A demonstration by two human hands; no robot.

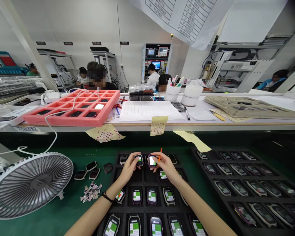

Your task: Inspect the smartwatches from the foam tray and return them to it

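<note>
Under and nearer than the hands, 1 black tray [150, 177] shows 5 watches [156, 226] in its nearest row and 5 in the next, the outer 2 of those partly behind the forearms. Left of the left hand [132, 163] lie 3 loose watches [94, 173], 1 dark case [108, 168] and a heap of tabs [90, 191], overlapping too much to count; beyond these stands 1 fan [40, 183]. Right of the right hand [168, 166] is a 2nd tray [227, 178] with 4 rows of watches. Ahead of the hands hang 3 yellow notes [159, 126].

The left hand is closed, thumb and fingers gripping 1 pale watch [139, 160] over the tray's far part. Just beside it, the right hand grips 1 purple watch [152, 161], screen lit, with 1 orange stick [160, 154] between its fingers.
</note>
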